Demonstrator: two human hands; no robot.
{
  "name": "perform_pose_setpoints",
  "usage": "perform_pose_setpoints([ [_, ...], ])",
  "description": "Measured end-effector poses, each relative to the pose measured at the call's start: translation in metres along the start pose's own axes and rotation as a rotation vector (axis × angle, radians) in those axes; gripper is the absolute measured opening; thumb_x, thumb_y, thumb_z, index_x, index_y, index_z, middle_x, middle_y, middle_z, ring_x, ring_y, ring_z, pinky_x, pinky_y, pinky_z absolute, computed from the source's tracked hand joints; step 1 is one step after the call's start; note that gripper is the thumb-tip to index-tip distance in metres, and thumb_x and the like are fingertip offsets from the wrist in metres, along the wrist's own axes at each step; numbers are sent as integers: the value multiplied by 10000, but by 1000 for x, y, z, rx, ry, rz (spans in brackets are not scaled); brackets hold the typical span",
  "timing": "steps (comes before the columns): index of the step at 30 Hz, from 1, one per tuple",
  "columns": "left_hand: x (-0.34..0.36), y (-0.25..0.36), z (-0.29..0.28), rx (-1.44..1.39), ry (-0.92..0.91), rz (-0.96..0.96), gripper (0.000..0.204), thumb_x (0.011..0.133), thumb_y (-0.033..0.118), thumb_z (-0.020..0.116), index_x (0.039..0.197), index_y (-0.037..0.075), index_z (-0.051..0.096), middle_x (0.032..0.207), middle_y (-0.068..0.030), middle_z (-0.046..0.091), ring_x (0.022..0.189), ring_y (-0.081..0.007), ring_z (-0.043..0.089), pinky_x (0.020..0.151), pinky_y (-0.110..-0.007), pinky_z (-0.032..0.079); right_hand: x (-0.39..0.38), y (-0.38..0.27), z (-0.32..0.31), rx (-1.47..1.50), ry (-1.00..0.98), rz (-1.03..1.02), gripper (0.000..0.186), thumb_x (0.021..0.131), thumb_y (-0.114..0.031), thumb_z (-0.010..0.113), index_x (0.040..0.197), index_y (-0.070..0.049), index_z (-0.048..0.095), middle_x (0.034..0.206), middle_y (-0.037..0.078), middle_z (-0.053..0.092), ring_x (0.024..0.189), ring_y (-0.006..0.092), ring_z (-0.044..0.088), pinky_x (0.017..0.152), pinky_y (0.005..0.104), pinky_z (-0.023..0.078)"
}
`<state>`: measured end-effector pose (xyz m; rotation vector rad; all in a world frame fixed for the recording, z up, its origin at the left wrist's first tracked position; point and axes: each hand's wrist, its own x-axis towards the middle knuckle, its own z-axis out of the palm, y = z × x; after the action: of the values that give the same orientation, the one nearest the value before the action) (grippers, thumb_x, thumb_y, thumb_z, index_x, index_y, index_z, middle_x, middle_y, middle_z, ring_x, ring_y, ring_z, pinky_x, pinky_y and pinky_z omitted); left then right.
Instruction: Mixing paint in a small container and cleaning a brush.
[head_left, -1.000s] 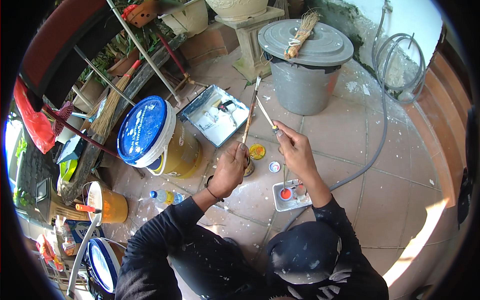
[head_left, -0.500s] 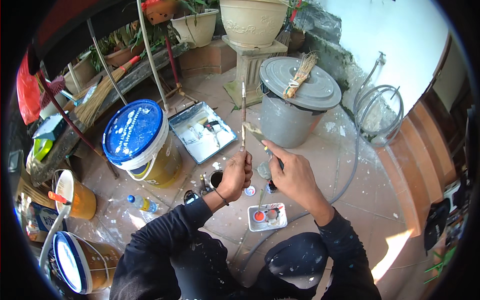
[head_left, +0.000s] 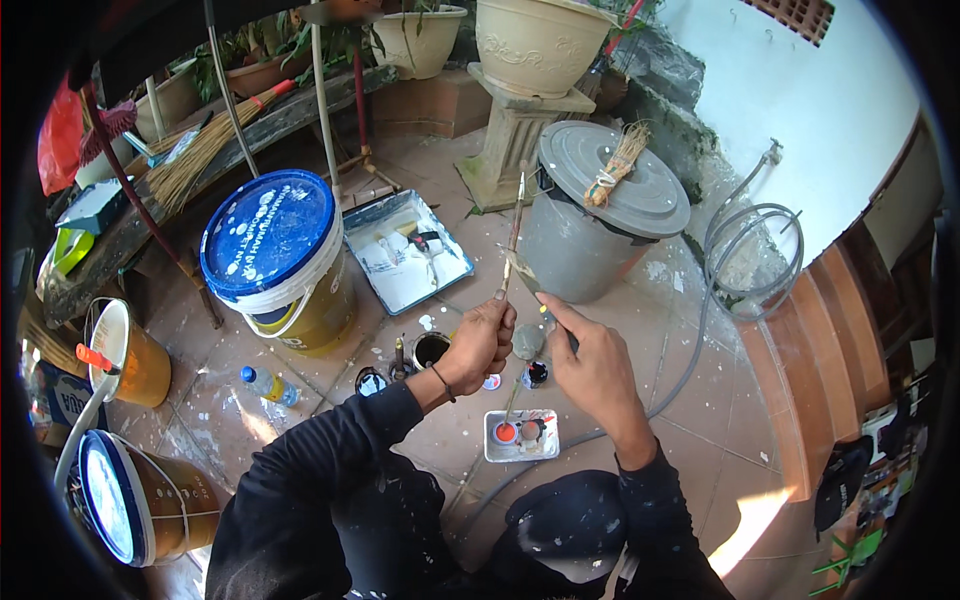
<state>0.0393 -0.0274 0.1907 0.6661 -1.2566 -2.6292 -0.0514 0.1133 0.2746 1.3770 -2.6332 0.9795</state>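
Observation:
My left hand [head_left: 478, 345] grips a long, thin, stained paintbrush or stick [head_left: 516, 222] upright. My right hand [head_left: 590, 372] is closed on the handle of a scraper, index finger along it, its stained blade [head_left: 523, 266] angled against the stick above my left hand. Below them are a small white tray [head_left: 540, 450] holding orange paint, dark open paint cans [head_left: 430, 352], a small dark pot [head_left: 534, 377] and a grey lump [head_left: 527, 342]. A large paint tray [head_left: 385, 275] with white paint lies beyond.
Lidded buckets [head_left: 270, 240] and an orange bucket [head_left: 140, 375] stand left, near a water bottle [head_left: 270, 386]. A grey bin [head_left: 575, 250] with a straw bundle stands ahead. A hose [head_left: 680, 380] crosses the floor. Tiled steps [head_left: 820, 350] are right, a plant bench [head_left: 230, 130] behind.
The scraper has tilted and swung left, its blade now against the stick, which stands more upright than a second ago. My view has shifted, showing more wall and steps.

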Motion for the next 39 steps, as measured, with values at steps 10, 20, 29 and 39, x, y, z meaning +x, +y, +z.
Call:
perform_pose_setpoints([
  [10,-17,10,-6,-201,-331,-151,445,1107,510,266,851,179,416,671,75,218,530,-67,151,430,-246,134,1,25,1,401,-32,148,387,957,-176,550,1316,-71,649,832,256,668,694,300,665,715,374,513],
  [20,-14,3,-6,-60,-294,-145,434,1107,501,278,838,183,400,670,78,232,520,-67,158,425,-251,122,-9,19,-9,246,36,125,381,940,-186,556,1295,-124,677,947,274,681,839,402,700,764,426,529],
  [29,-18,1,-3,-16,-306,-209,433,1111,486,270,830,180,395,664,79,232,510,-65,146,415,-247,123,-10,29,-7,218,78,52,396,959,-131,532,1333,-70,647,658,87,497,599,103,468,592,308,427],
  [39,-19,10,-10,-169,-461,-211,455,1109,508,256,832,170,384,669,75,224,521,-62,155,408,-239,127,-13,31,-13,709,-100,279,389,1010,-144,537,1384,-82,625,681,-45,459,525,31,352,458,231,316],
])
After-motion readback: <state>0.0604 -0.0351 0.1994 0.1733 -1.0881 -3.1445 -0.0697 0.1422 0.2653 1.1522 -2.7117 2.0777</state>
